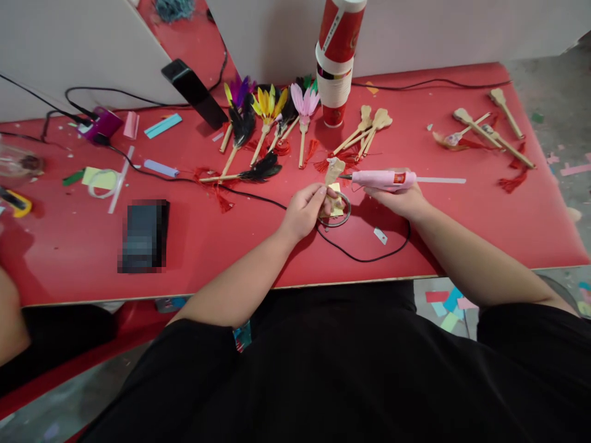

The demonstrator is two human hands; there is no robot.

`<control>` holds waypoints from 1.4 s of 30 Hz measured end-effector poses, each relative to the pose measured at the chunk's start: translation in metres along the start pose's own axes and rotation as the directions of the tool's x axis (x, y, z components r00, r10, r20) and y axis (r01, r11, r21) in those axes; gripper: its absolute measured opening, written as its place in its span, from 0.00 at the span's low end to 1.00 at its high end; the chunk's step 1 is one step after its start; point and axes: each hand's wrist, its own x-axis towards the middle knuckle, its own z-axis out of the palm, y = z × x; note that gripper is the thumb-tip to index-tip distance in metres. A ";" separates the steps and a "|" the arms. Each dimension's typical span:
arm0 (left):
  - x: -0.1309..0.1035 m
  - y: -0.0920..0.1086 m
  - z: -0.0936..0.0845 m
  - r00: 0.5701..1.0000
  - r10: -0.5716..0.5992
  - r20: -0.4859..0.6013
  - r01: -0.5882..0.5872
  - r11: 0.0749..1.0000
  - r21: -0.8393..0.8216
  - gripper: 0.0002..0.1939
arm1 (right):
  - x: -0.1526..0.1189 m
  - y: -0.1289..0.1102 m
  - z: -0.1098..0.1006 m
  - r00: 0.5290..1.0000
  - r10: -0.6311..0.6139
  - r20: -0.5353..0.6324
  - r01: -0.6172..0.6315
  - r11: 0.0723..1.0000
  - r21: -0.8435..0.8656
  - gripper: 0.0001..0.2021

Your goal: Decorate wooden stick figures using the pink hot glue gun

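Note:
Between the fingers of my left hand point(305, 211) is a small beige piece point(335, 170) with a wide upper end, held upright above the red table. My right hand point(401, 200) is wrapped round a pink glue gun point(383, 179), its tip pointing left, close to the beige piece; whether they touch I cannot tell. A clear glue stick point(441, 180) juts from the gun's back. Just below my left fingers lie a round metal ring point(347, 215) and a yellow paper piece, partly hidden by the hand.
Feathered sticks point(268, 111) lie behind my left hand. Stacked paper cups point(335, 86) stand at the back beside plain beige sticks point(376, 126). More sticks point(512, 147) lie right. A black cable point(362, 259) loops near the front edge. A person's arm point(9, 317) shows at left.

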 end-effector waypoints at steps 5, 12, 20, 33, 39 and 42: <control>-0.003 0.000 0.006 0.999 0.033 0.030 -0.031 0.998 -0.054 0.25 | 0.003 0.007 0.001 1.000 0.007 0.016 -0.006 0.994 -0.110 0.15; -0.002 -0.011 0.013 0.994 0.106 -0.016 -0.107 0.988 -0.112 0.24 | 0.011 0.017 0.007 0.991 0.130 0.039 -0.125 0.986 -0.108 0.21; -0.002 -0.011 0.011 0.996 0.083 0.025 -0.077 0.978 -0.195 0.25 | 0.009 0.021 0.016 0.983 0.149 -0.112 -0.163 0.977 -0.138 0.24; -0.001 -0.011 0.008 0.997 0.059 0.054 -0.048 0.981 -0.187 0.30 | 0.011 0.025 0.010 0.995 0.095 -0.017 -0.095 0.941 -0.324 0.22; -0.001 -0.008 0.009 0.998 0.056 0.022 -0.051 0.982 -0.180 0.31 | 0.011 0.032 0.013 0.996 0.067 -0.061 -0.084 0.930 -0.358 0.22; -0.001 -0.008 0.010 0.995 0.099 0.015 -0.095 0.982 -0.165 0.31 | 0.011 0.030 0.013 0.995 0.074 -0.073 -0.097 0.910 -0.404 0.25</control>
